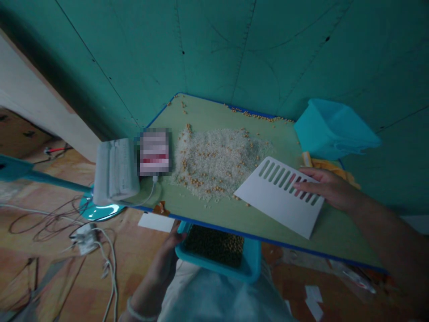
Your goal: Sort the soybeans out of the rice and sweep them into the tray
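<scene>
My right hand [330, 188] grips a white slotted scraper [278, 208] by its slotted edge, fingers wrapped over it. The scraper's lower left corner touches or hovers at the right side of a heap of white rice-like grains [214, 156] with round yellow beans mixed in. Below the table's front edge, my left hand [164, 257] holds the left rim of a blue plastic tray [217, 267]; some of its fingers are hidden. Inside the tray lie small dark green beans [208, 243], with yellow beans [236, 243] gathered at the right.
The green table [161, 112] has a blue edge, with loose yellow beans [261, 117] along the back. A turquoise bin [331, 129] stands back right beside an orange cloth [335, 167]. At left are a white package [115, 170], a blurred-out device [154, 152] and floor cables [110, 264].
</scene>
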The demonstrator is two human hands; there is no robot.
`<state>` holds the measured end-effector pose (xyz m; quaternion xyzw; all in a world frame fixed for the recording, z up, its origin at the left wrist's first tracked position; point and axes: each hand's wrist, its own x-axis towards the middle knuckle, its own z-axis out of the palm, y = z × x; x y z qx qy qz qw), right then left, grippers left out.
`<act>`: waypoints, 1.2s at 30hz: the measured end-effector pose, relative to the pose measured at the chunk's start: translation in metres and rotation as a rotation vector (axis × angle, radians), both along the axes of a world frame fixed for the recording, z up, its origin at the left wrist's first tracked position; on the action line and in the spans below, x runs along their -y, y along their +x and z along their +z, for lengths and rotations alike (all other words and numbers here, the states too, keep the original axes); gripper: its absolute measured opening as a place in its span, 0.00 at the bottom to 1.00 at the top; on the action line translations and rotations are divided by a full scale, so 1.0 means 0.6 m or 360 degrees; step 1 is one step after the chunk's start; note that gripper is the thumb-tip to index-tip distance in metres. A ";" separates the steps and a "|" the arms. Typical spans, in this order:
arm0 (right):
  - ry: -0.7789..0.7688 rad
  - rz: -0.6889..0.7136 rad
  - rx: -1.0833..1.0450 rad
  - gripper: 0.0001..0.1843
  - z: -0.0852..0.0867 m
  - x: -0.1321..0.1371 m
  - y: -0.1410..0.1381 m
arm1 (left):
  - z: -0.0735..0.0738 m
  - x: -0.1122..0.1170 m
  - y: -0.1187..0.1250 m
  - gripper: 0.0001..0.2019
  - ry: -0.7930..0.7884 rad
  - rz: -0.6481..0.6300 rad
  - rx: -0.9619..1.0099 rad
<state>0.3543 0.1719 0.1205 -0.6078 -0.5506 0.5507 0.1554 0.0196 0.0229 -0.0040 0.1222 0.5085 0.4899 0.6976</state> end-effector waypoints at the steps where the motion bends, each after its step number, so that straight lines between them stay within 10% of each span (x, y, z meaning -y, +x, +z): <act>1: -0.0007 0.0005 0.0000 0.17 0.000 0.001 -0.002 | 0.000 0.000 -0.001 0.28 0.0006 -0.0009 -0.0003; 36: -0.0246 0.0471 -0.0010 0.13 0.017 0.066 -0.078 | 0.009 0.000 0.007 0.14 0.0136 0.0033 0.0000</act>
